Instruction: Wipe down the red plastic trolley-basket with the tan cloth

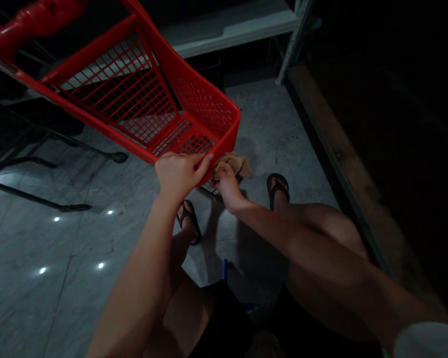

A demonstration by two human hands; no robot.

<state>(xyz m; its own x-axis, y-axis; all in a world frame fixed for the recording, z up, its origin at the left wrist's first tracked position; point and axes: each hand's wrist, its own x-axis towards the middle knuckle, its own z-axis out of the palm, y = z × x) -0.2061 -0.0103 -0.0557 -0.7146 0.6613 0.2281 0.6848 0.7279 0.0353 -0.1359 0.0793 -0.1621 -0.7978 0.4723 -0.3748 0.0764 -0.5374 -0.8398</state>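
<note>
A red plastic shopping cart (209, 89) with a grid-patterned basket stands in front of me, its handle at the upper left. My left hand (181, 171) is closed over the basket's near rim, thumb pointing right along the edge. Just to the right, my right hand (227, 184) presses a crumpled tan cloth (238, 163) against the outside of the basket's near corner. The fingers of that hand are bent around the cloth and partly hidden by it. Below the basket, the cart's lower frame shows only in part.
A white metal shelf (235, 32) stands behind the cart. Dark metal legs (37, 199) rest on the grey tiled floor (18, 253) at left. A wooden beam (343, 154) runs along the right. My sandalled feet are below the cart; something blue (224, 269) lies between my legs.
</note>
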